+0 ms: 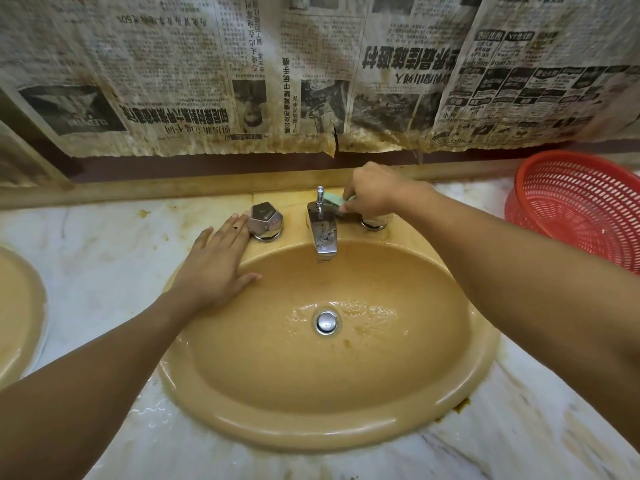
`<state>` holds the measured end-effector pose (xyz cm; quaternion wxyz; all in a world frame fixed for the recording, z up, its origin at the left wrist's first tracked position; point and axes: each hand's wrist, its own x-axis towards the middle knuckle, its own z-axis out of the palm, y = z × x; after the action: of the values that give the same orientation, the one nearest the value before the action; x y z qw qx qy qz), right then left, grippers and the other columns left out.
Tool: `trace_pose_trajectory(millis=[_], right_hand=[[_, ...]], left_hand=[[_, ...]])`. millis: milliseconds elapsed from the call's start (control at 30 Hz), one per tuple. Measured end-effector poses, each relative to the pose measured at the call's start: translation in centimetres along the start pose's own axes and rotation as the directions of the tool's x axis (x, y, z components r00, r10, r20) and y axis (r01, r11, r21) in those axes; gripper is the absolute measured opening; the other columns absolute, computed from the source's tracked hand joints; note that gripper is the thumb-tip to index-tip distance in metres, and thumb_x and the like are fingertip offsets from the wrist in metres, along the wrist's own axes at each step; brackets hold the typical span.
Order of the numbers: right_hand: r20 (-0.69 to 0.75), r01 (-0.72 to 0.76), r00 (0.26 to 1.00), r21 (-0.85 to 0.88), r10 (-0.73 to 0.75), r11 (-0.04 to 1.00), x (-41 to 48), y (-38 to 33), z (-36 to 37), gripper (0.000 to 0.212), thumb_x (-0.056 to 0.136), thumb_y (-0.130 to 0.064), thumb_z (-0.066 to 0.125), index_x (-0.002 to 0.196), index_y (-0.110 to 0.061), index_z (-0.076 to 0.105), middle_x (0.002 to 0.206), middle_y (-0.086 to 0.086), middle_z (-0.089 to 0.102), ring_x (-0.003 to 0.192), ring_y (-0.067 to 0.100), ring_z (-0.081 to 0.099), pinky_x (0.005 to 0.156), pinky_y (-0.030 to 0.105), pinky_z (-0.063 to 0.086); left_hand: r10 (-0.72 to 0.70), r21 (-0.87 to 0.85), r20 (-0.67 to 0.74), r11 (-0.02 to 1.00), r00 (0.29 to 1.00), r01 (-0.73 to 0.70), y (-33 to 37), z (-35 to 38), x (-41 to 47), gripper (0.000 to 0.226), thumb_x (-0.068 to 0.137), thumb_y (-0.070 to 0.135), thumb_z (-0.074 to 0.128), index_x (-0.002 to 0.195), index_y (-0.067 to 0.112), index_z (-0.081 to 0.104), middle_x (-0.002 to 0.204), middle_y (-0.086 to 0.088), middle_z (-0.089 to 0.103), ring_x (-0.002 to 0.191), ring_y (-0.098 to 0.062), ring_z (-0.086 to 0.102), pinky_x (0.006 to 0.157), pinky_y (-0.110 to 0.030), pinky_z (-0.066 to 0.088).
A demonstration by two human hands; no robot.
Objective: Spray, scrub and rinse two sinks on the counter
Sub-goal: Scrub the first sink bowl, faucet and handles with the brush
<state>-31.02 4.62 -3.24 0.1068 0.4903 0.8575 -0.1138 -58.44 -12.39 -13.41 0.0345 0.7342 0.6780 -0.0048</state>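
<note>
The person's right hand (372,192) reaches to the far side of the oval, mustard-yellow ceramic sink (311,434). Its fingers are curled round a pale green scouring pad (334,201), pressing it against the ledge just behind the stained chrome faucet spout (323,230) and beside the thin chrome lift rod (320,195). The hand covers most of the right chrome tap handle (374,223), so only its base shows. The pad looks like a sponge-backed scourer, though too little of it shows to be sure.

The left hand (214,268) lies flat on the sink's far-left rim, fingers straight and gripping nothing. Its fingertips are just beside the faceted chrome tap handle (266,220) on the left. It is probably there to brace the body while the other arm stretches over the basin.

A thin film of water ripples round the chrome drain stopper (326,322), and the bowl looks wet. This suggests the scrubbing stage, now working on grime round the fittings, with a rinse to follow.

The second yellow sink (17,306) shows only as a rim at the far-left edge of the white marble counter (104,244). How clean it is cannot be judged.

A red plastic mesh basket (581,202) sits far right on the counter, and stained old newspaper (207,81) covers the wall behind.
</note>
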Motion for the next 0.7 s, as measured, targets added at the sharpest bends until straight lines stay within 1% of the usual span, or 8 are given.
trace_pose_trajectory(millis=[100,167,233,300,433,500,567,700], right_hand=[[0.023,0.047,0.999,0.050,-0.048,0.998,0.6,0.9,-0.8,0.029,0.090,-0.050,0.072,0.107,-0.028,0.080,0.100,-0.003,0.076,0.100,0.013,0.058,0.078,0.032,0.046],[-0.010,0.071,0.997,0.099,-0.071,0.992,0.4,1.5,-1.0,0.030,0.088,-0.043,0.077,0.110,-0.023,0.080,0.104,-0.005,0.075,0.100,0.009,0.050,0.080,0.028,0.038],[-0.019,0.064,0.998,0.150,-0.061,0.987,0.6,2.1,-1.0,0.032,0.085,-0.040,0.080,0.111,-0.021,0.080,0.097,-0.009,0.072,0.099,0.008,0.047,0.081,0.025,0.035],[0.002,0.055,0.998,0.147,-0.056,0.988,1.2,1.9,-1.1,0.033,0.083,-0.042,0.082,0.110,-0.023,0.080,0.092,-0.013,0.068,0.098,0.009,0.048,0.080,0.027,0.037],[0.067,0.052,0.996,0.177,-0.065,0.983,3.3,0.9,-1.3,0.030,0.080,-0.041,0.084,0.105,-0.024,0.081,0.113,-0.007,0.074,0.110,0.012,0.058,0.096,0.033,0.046],[0.145,0.021,0.988,0.210,-0.053,0.977,3.7,1.4,-1.8,0.024,0.078,-0.041,0.086,0.098,-0.028,0.082,0.112,-0.009,0.074,0.108,0.016,0.062,0.100,0.037,0.050],[0.180,0.017,0.982,0.205,-0.055,0.979,4.0,2.2,-2.1,0.020,0.075,-0.044,0.088,0.091,-0.033,0.082,0.108,-0.011,0.075,0.106,0.020,0.065,0.098,0.042,0.055],[0.109,0.061,0.990,0.239,-0.089,0.969,4.6,1.4,-1.0,0.031,0.080,-0.037,0.086,0.107,-0.022,0.080,0.117,-0.006,0.073,0.106,0.012,0.060,0.092,0.026,0.044]], left_hand=[[0.005,-0.011,-0.012,1.000,1.000,-0.005,-0.1,0.0,0.0,0.099,0.093,0.064,0.057,0.164,0.014,0.011,0.172,0.000,0.002,0.159,-0.015,-0.001,0.128,-0.046,0.010],[0.007,-0.014,-0.011,1.000,1.000,-0.007,-0.1,0.0,-0.1,0.099,0.093,0.064,0.057,0.164,0.014,0.011,0.172,0.000,0.003,0.159,-0.015,-0.001,0.128,-0.046,0.010],[0.008,-0.016,-0.016,1.000,1.000,-0.008,-0.1,0.0,-0.1,0.098,0.093,0.064,0.057,0.164,0.014,0.011,0.172,0.000,0.003,0.159,-0.015,0.000,0.127,-0.046,0.011],[0.010,-0.021,-0.018,1.000,1.000,-0.011,-0.1,0.0,-0.1,0.098,0.093,0.063,0.058,0.164,0.013,0.013,0.172,0.000,0.004,0.159,-0.015,0.001,0.127,-0.046,0.012],[0.011,-0.029,-0.029,1.000,1.000,-0.011,-0.1,0.1,-0.1,0.097,0.092,0.064,0.057,0.164,0.014,0.014,0.172,0.001,0.004,0.159,-0.014,0.001,0.127,-0.045,0.012],[0.012,-0.036,-0.031,0.999,0.999,-0.014,-0.2,0.2,0.0,0.097,0.092,0.064,0.058,0.164,0.015,0.014,0.172,0.001,0.004,0.159,-0.013,0.001,0.127,-0.044,0.012],[0.013,-0.035,-0.025,0.999,1.000,-0.013,-0.3,0.2,0.1,0.097,0.092,0.065,0.057,0.164,0.016,0.013,0.172,0.003,0.003,0.159,-0.013,0.000,0.127,-0.044,0.012],[0.013,-0.040,-0.027,0.999,1.000,-0.014,-0.1,0.3,0.4,0.099,0.091,0.067,0.057,0.164,0.017,0.013,0.172,0.001,0.006,0.159,-0.014,0.001,0.126,-0.044,0.014]])
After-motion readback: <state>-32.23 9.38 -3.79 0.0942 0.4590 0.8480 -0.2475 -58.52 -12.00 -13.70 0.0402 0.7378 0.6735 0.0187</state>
